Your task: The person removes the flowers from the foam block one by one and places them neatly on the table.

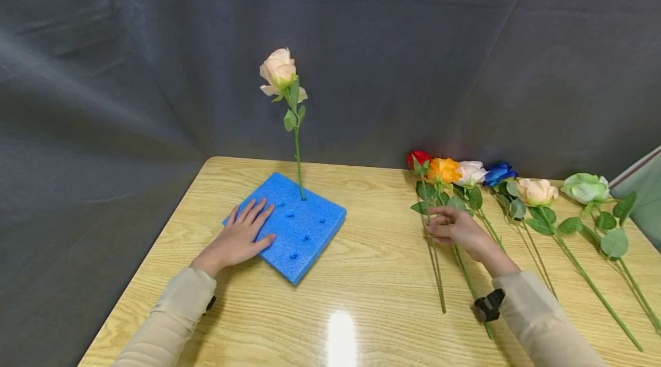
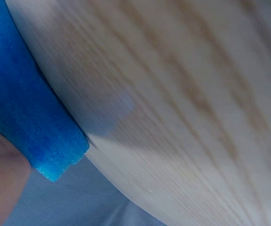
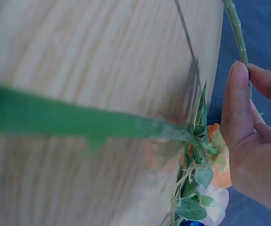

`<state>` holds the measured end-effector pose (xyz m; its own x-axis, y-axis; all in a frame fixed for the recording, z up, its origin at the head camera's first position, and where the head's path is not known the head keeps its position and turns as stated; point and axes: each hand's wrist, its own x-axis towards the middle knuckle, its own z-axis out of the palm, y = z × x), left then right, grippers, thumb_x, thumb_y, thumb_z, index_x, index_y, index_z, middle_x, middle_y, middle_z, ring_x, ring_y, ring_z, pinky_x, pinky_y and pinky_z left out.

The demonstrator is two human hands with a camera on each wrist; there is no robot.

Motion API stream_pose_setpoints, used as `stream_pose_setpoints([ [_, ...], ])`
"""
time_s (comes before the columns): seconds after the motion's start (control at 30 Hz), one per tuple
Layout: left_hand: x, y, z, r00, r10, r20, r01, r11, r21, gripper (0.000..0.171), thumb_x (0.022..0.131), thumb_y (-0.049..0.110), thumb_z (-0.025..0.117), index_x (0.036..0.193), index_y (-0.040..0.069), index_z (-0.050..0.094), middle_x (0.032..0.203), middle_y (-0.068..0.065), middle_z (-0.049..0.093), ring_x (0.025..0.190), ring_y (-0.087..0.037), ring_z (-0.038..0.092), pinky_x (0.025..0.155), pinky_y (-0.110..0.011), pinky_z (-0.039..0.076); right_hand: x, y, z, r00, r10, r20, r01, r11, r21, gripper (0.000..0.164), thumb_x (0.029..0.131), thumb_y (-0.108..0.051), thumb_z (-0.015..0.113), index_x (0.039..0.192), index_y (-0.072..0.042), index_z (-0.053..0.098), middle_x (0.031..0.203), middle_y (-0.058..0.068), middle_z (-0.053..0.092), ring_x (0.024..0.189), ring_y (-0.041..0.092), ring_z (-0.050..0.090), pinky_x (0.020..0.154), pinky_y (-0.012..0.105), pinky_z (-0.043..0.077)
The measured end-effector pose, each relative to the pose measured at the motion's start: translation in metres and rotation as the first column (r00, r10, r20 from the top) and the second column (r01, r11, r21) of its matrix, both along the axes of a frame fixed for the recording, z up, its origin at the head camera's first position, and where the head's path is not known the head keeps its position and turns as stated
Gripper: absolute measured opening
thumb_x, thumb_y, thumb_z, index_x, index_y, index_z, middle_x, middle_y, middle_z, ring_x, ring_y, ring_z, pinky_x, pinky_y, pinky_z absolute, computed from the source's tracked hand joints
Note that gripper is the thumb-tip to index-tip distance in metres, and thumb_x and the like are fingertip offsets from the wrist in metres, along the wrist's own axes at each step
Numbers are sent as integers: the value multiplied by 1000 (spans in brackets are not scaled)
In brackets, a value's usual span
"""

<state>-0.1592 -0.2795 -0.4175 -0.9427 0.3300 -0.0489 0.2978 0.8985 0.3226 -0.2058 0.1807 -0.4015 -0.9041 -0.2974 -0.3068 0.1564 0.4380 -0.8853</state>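
My left hand (image 1: 242,241) lies with fingers spread on the left part of a blue foam block (image 1: 310,235), which has several small holes in its top. A peach rose (image 1: 279,69) stands upright in the block near its far corner. In the left wrist view, the block's edge (image 2: 36,103) shows beside part of the hand. On the right, my right hand (image 1: 457,231) pinches the stem of the red rose (image 1: 418,159). The right wrist view shows this green stem (image 3: 238,35) between thumb and fingers; the red bloom is out of that view.
To the right lie an orange rose (image 1: 444,170), a white rose (image 1: 471,173), a blue rose (image 1: 500,174), a second peach rose (image 1: 537,192) and a pale green rose (image 1: 586,188). A dark cloth (image 1: 361,57) hangs behind the wooden table (image 1: 372,275).
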Motion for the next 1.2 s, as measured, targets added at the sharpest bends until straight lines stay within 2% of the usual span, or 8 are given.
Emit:
stream_pose_setpoints([
  [0.67, 1, 0, -1, 1000, 2, 13, -2, 1000, -8, 71, 98, 43, 46, 154, 9, 19, 161, -15, 12, 149, -39, 6, 116, -63, 1, 0, -4, -9, 998, -27, 52, 27, 1000, 5, 55, 95, -5, 55, 140, 14, 31, 99, 2, 62, 80, 1, 63, 73, 22, 57],
  [1.03, -1, 1, 1, 1000, 0, 21, 0, 1000, -10, 71, 98, 43, 46, 154, 9, 19, 161, -15, 11, 149, -39, 5, 116, -63, 1, -3, -9, -12, 996, -55, 76, 51, 998, 48, 53, 96, -8, 54, 140, 13, 34, 111, 13, 64, 81, -1, 62, 73, 21, 57],
  [1.2, -1, 0, 1, 1000, 1, 23, -1, 1000, -10, 71, 98, 43, 45, 154, 9, 18, 162, -15, 10, 149, -39, 4, 116, -63, 0, -5, -13, -13, 995, -76, 67, 72, 996, 60, 52, 95, -9, 56, 138, 14, 36, 104, 10, 64, 77, 1, 62, 70, 20, 57],
])
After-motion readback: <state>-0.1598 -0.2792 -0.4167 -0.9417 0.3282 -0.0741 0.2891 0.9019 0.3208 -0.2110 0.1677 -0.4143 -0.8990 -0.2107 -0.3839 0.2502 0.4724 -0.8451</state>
